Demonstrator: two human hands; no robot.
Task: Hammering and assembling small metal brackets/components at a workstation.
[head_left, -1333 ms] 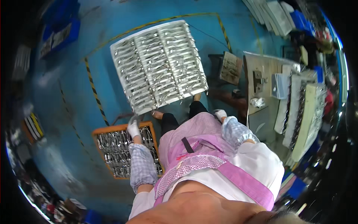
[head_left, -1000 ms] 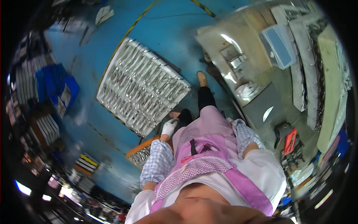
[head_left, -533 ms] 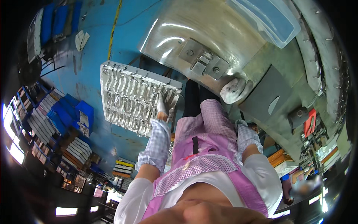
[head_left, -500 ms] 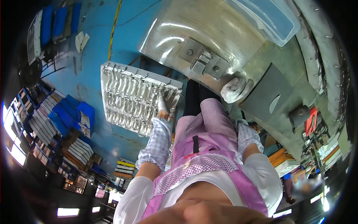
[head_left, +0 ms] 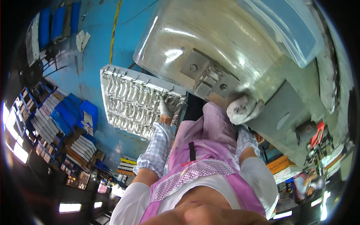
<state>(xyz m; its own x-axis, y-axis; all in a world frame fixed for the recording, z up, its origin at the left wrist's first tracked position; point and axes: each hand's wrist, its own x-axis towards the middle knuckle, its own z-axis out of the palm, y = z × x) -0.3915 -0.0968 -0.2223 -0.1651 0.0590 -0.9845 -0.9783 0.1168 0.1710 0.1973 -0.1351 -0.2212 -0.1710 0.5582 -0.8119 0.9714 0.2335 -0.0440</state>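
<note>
My left hand (head_left: 168,105), in a pale glove, reaches over the right end of a white tray (head_left: 105,88). Its fingers look spread and bent among several shiny bent-metal pieces (head_left: 131,92) standing in rows there. Whether it touches or grips one is hard to see. Of my right arm only the checked sleeve (head_left: 246,138) shows; the right hand is hidden near the worktable's front edge, below a crumpled white cloth bundle (head_left: 243,109). On the worktable a steel fixture (head_left: 204,90) with bolted blocks sits in front of me.
Clear plastic sheeting (head_left: 168,41) covers the worktable's left part. A translucent bin (head_left: 300,33) stands far right. Nearer lie a dark grey plate (head_left: 275,108), a black cylindrical part (head_left: 305,131) and a red-handled tool (head_left: 317,134). Blue bins (head_left: 88,114) and racks fill the left.
The worktable, its fixture and the cloth bundle appear larger and lower to the right. My left hand stays over the tray's right end, its fingers more bent among the metal pieces.
</note>
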